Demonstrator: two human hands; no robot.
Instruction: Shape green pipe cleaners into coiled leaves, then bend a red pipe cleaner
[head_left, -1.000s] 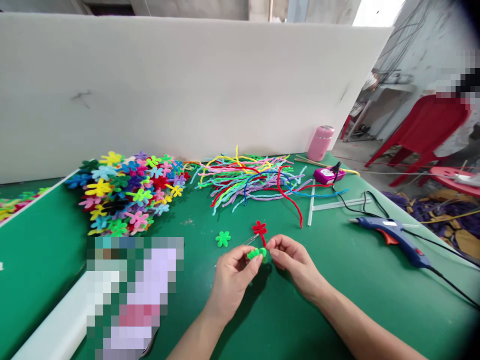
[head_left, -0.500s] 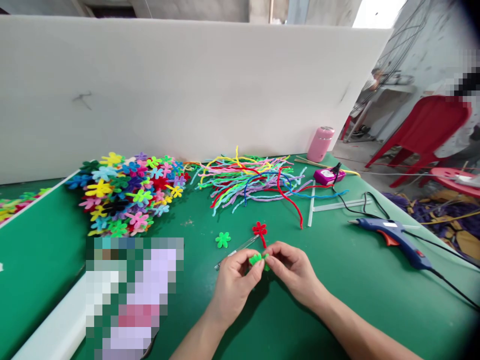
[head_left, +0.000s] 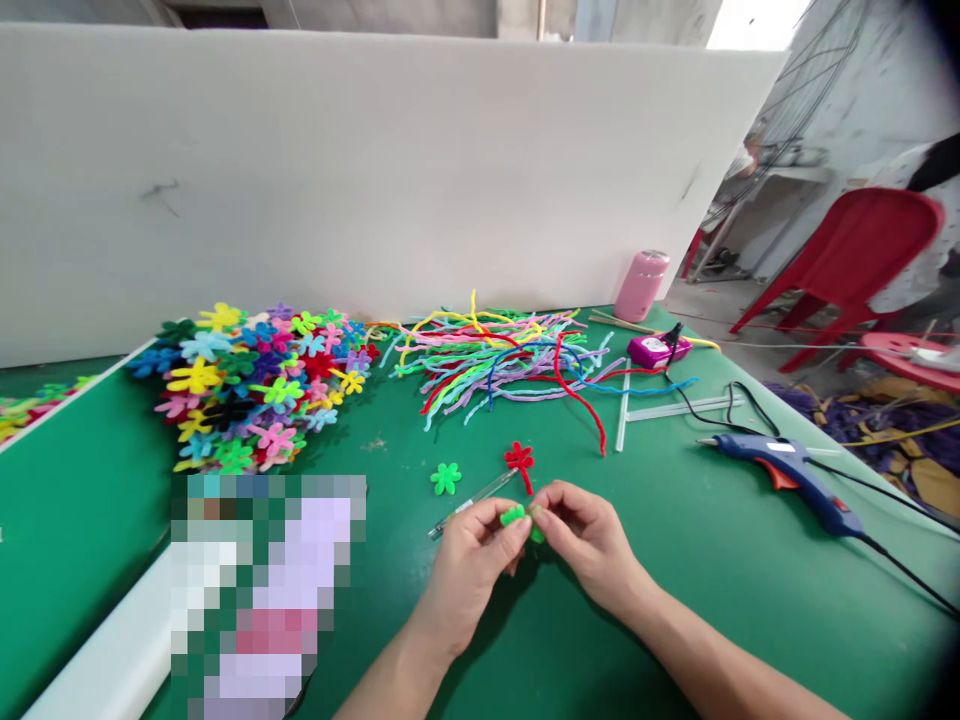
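Both my hands meet over the green table point(head_left: 720, 620), pinching a green pipe cleaner point(head_left: 513, 515) bent into small loops. My left hand point(head_left: 480, 550) grips its looped part between thumb and fingers. The fingertips of my right hand point(head_left: 574, 530) are closed on its other side, covering part of it. Just beyond my fingers lies a red pipe-cleaner flower point(head_left: 519, 457) with a short red stem. A finished-looking green flower point(head_left: 446, 479) rests to the left. Between them a clear pen-like stick point(head_left: 472, 505) lies slanted, partly behind my left hand.
A heap of colourful pipe-cleaner flowers point(head_left: 262, 385) sits at left. Loose pipe cleaners point(head_left: 502, 360) spread at the back, before a white board point(head_left: 390, 180). On the right are a blue glue gun point(head_left: 787, 475), glue sticks point(head_left: 675, 408), a purple box point(head_left: 658, 351) and a pink bottle point(head_left: 643, 286).
My fingers have shifted slightly on the green pipe cleaner, with its loops turned a little. The things lying on the table stay where they were.
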